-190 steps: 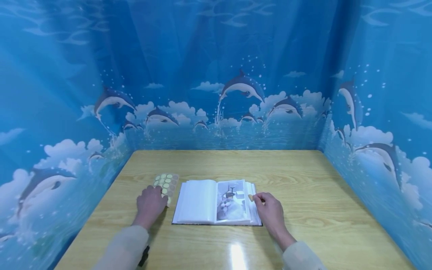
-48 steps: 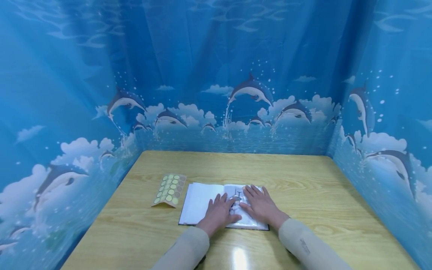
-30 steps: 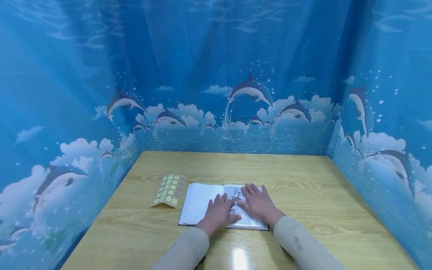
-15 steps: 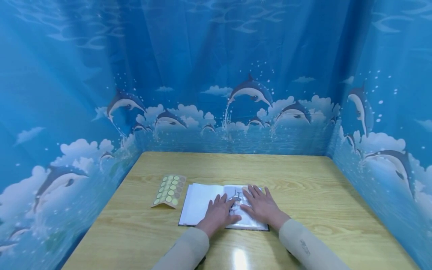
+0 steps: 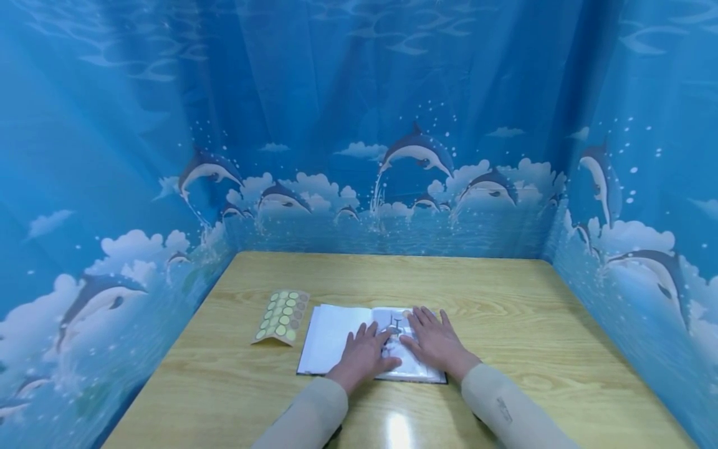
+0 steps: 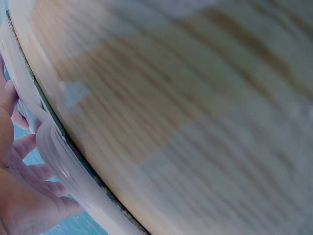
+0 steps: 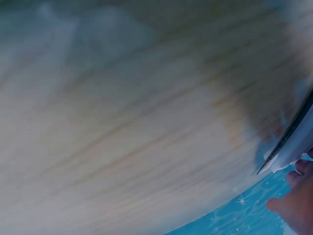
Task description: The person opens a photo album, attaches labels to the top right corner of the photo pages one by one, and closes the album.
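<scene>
An open photo album (image 5: 331, 337) lies on the table, its left page white and its right page holding a black-and-white picture (image 5: 396, 323). My left hand (image 5: 361, 354) rests on the album near the middle fold, fingers spread. On the right page lies my right hand (image 5: 434, 342), fingers straight and palm down. By its fingertips, at the picture's top edge, shows a small tan round sticker (image 5: 406, 314). In the left wrist view my left hand (image 6: 34, 196) spreads over the album's pages. The right wrist view catches only part of my right hand (image 7: 296, 203) beside the album edge.
Left of the album, a brown sheet of round pale-green stickers (image 5: 280, 317) lies with its near edge bent up; several spots on its right side are bare brown. A blue dolphin-print curtain (image 5: 359, 125) surrounds the back and sides of the wood-grain table (image 5: 505, 299).
Earlier my left hand was on the sticker sheet and my right hand pinched a small tan piece; both now lie on the album. Lately my right hand has slid slightly about the page.
</scene>
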Tool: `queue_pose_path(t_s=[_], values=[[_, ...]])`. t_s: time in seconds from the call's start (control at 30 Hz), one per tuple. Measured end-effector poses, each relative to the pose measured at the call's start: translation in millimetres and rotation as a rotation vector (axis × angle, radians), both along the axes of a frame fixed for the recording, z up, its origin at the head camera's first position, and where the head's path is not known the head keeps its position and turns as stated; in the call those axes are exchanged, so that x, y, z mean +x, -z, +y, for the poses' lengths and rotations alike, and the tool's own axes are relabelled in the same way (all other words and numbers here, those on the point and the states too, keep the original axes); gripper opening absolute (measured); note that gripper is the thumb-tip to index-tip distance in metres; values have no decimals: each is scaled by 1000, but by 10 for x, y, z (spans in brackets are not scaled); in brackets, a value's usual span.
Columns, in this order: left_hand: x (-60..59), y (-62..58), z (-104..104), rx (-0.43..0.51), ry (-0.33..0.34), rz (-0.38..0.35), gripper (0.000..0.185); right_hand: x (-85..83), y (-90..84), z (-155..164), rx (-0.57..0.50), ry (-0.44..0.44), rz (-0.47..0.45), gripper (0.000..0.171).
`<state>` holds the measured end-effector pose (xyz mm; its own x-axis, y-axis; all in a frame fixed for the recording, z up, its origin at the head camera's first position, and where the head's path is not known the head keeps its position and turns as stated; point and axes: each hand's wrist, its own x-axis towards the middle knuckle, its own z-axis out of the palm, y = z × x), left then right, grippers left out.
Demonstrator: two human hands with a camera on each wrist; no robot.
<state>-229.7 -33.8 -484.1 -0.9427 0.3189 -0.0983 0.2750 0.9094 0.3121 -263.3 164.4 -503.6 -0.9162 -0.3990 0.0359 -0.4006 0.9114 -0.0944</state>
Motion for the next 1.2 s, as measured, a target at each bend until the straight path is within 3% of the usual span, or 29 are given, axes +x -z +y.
queue_pose_path(t_s=[0.33,0.7,1.07,1.2], values=[[2,0,-2,19,2,9,72,-45,-32,-7,-37,60,-27,63],[-2,-9,-9,10,9,-3,73,-17,-31,-20,-49,121,-61,67],[-3,-13,26,-87,61,79,73,146,-105,88,-110,143,-71,63],[19,-8,48,-105,105,171,66,196,-88,149,-139,172,-97,60]])
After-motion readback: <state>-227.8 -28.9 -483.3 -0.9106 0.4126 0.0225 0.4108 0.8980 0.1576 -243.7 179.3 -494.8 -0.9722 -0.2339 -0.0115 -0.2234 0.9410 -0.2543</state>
